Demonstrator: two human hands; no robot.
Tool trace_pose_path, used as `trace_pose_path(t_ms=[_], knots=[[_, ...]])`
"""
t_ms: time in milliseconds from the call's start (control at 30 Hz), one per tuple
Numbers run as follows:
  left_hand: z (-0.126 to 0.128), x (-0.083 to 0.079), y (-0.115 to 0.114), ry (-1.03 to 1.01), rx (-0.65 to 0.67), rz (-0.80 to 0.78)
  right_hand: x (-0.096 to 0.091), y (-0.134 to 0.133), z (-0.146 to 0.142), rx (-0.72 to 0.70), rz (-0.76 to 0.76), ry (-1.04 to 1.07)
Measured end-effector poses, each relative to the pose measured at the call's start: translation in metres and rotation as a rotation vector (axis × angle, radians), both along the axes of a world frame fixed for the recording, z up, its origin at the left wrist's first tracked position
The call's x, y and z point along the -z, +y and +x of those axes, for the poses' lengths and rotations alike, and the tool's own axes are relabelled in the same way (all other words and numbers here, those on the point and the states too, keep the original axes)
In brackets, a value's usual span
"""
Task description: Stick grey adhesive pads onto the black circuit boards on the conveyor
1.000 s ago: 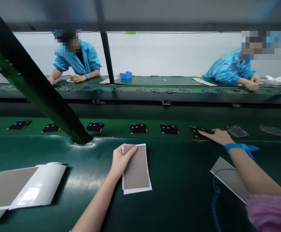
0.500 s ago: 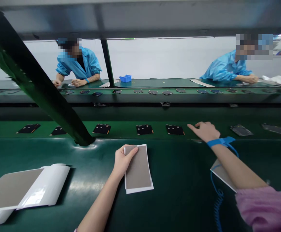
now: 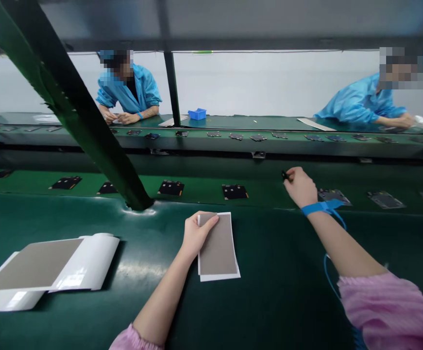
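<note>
My left hand (image 3: 195,234) rests on the top left corner of a small grey sheet on white backing (image 3: 218,248), thumb and fingers pinching its edge on the dark green bench. My right hand (image 3: 300,186), with a blue wrist strap (image 3: 320,207), is raised over the conveyor belt (image 3: 204,190), fingers closed on a small dark board (image 3: 286,176) of which only an edge shows. More dark boards (image 3: 235,191) lie in a row on the belt.
A green slanted post (image 3: 87,116) meets the bench at centre left. A larger grey sheet with curled white backing (image 3: 47,265) lies at left. Two people in blue coats work across a second belt (image 3: 233,138), near a blue bin (image 3: 198,113).
My right hand left the belt surface, closed on a dark board and lifted it. The left hand stayed on the grey sheet. The view shifted slightly right.
</note>
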State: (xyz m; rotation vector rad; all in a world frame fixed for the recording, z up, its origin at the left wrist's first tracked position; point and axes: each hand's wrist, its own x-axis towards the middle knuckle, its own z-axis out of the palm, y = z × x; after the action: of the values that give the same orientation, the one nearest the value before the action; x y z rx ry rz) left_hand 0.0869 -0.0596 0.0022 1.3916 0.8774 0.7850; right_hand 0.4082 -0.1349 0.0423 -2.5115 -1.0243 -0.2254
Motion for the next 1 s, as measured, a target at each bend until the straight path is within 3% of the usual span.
trace_pose_path(t_ms=[133,200,400,667,767,867,1000], knots=[[0.0,0.002,0.0,-0.008,-0.001,0.002,0.01,0.021,-0.043,-0.081,-0.25,0.022],[0.0,0.002,0.001,-0.015,0.002,0.002,0.016,0.035,-0.062,-0.085,-0.282,0.125],[-0.001,0.001,0.001,-0.021,-0.003,0.015,0.022,0.062,-0.081,-0.12,-0.195,0.319],[-0.002,0.001,0.0,-0.041,0.009,0.015,0.029,0.065,-0.068,-0.008,-0.211,0.351],[-0.002,0.0,0.0,-0.046,0.013,0.021,0.023,0.064,-0.065,-0.027,-0.159,0.363],[-0.002,0.001,0.0,-0.055,0.01,0.01,0.011,0.057,-0.069,-0.063,-0.044,0.299],[-0.002,0.002,0.0,-0.065,0.007,0.007,0.001,0.047,-0.083,-0.102,0.115,0.019]])
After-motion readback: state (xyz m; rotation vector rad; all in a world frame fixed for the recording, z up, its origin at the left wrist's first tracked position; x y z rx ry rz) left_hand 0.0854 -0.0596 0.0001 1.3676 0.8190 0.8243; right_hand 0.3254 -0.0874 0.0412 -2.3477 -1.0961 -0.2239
